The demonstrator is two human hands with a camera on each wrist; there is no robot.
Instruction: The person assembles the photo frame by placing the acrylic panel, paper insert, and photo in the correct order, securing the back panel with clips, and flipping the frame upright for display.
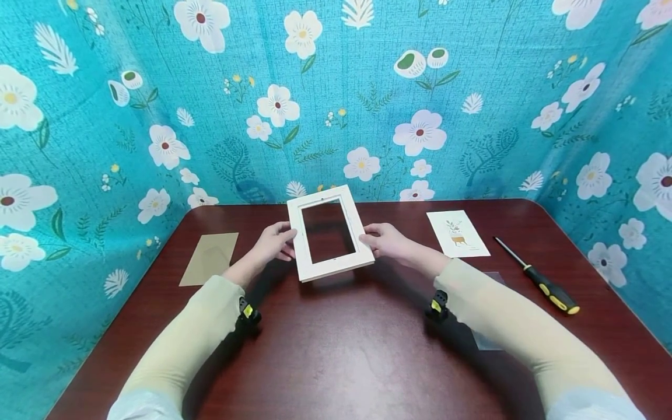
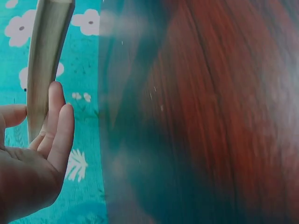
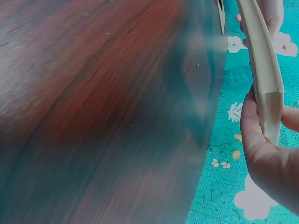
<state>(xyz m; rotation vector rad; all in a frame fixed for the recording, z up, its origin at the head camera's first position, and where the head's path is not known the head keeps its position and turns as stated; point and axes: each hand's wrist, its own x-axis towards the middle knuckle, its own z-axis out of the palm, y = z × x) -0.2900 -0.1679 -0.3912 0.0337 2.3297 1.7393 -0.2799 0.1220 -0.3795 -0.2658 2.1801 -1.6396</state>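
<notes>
A white picture frame [image 1: 308,245] with a hollow middle is held up above the table in the head view, tilted a little. My left hand [image 1: 276,240] pinches its left side between thumb and fingers. On its right side, my right hand [image 1: 387,240] grips the lower corner area. The left wrist view gives the frame's pale edge [image 2: 44,60] upright between the left thumb and fingers [image 2: 60,135]. In the right wrist view, the right hand [image 3: 275,154] holds the frame's corner [image 3: 270,102]. Through the opening, the dark tabletop shows.
On the brown table [image 1: 336,350], a tan backing board [image 1: 211,258] lies at left. A card with a potted-plant print [image 1: 458,234] lies at right, beside a black-and-yellow screwdriver [image 1: 546,286]. A clear sheet [image 1: 485,341] is partly under the right forearm. A floral curtain [image 1: 336,134] stands behind.
</notes>
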